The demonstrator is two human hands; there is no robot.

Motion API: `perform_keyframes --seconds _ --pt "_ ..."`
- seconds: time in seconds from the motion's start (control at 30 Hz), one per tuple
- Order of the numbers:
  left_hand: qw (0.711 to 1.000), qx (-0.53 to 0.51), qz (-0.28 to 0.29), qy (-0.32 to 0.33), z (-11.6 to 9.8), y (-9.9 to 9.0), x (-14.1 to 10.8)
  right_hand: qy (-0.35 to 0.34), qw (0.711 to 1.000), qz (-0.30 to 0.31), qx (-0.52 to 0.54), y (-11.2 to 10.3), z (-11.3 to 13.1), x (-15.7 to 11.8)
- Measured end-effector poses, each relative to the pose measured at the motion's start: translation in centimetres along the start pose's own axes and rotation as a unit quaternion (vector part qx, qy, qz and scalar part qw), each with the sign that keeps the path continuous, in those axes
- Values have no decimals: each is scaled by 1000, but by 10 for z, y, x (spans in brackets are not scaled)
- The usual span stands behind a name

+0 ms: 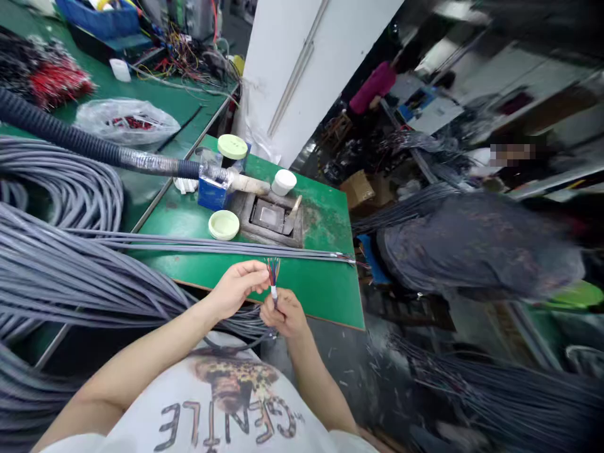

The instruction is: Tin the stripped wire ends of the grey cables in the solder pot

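Note:
Upright between my hands stands the stripped end of a grey cable, its coloured wires (273,269) fanned out above a white band. My right hand (285,313) is closed around the cable just below that band. From the left, my left hand (240,284) pinches at the coloured wires with thumb and fingertips. Part of the cable is hidden inside my right fist. Just beyond my hands, several grey cables (226,245) lie across the green board (325,283), their stripped ends near its right edge.
Beyond the cables sits a square metal pot (270,217) set in a frame, with a scraper-like tool (293,214) on it. A hose (155,160) ends above it. Pale tubs (224,225) stand around. Coiled grey cables (61,264) fill the left. A person (472,245) bends at right.

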State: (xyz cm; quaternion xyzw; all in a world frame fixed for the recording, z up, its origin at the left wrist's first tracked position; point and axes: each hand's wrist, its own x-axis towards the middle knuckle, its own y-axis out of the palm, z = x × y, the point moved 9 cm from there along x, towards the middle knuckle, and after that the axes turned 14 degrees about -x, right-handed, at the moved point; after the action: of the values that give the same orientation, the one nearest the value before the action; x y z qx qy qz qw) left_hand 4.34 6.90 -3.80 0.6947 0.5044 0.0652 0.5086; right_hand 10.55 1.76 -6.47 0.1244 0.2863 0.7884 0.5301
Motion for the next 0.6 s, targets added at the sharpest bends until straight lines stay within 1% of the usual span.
perform_keyframes --seconds 0.13,0.3,0.47,0.6 --pt "998 -38 29 -36 5 8 1 12 1000 0 -14 2 -1 4" --pt "994 -57 42 -83 13 11 2 9 1000 29 -8 7 -2 4" --pt "994 -31 51 -90 15 12 5 10 999 50 3 11 -1 3" --pt "993 -41 59 -95 15 10 5 39 999 34 -12 10 -4 4"
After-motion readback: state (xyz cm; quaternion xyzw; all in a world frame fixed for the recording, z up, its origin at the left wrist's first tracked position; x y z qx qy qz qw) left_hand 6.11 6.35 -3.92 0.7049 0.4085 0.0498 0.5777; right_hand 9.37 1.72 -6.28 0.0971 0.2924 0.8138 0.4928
